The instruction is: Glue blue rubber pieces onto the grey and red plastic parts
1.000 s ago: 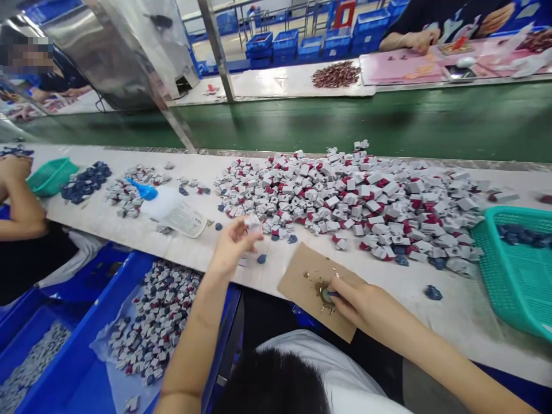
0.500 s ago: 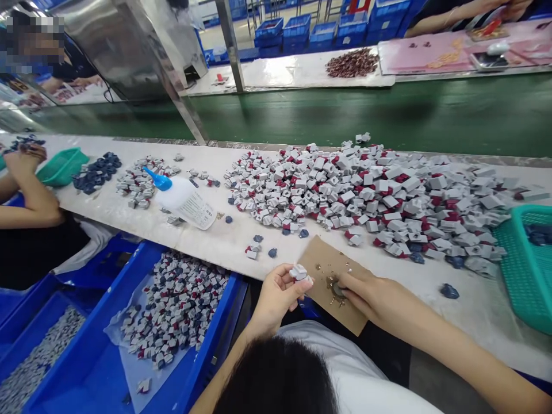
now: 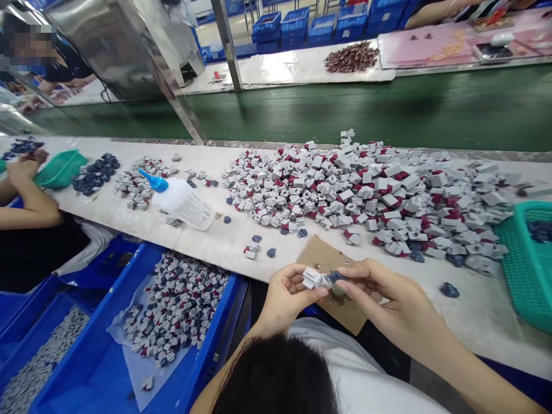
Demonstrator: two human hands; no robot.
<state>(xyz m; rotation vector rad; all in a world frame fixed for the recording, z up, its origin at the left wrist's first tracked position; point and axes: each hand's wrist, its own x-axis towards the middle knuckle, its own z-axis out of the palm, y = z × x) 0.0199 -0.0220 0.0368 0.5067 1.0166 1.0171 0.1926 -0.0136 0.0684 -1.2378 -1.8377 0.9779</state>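
Observation:
Between its thumb and fingers, my left hand [image 3: 293,293] grips a light grey plastic part [image 3: 313,278]. A dark blue piece [image 3: 334,277] is pinched by my right hand [image 3: 375,287] and meets the right side of the grey part. Both hands are above a brown cardboard sheet [image 3: 351,313], which carries small metallic bits and a round object partly hidden under the fingers. Beyond them lies a large pile of grey and dark red parts [image 3: 366,190] on the white table [image 3: 297,247].
A white bottle [image 3: 185,201] with a blue nozzle lies left. Green baskets stand at the right [image 3: 517,276] and far left [image 3: 62,168]. A blue bin [image 3: 103,356] holds many parts. A green belt [image 3: 302,118] runs behind. Another person's arm [image 3: 30,201] is at left.
My right hand has lifted off the cardboard and come left to my left hand, now with the dark blue piece in its fingers. The grey part has turned and shifted slightly right.

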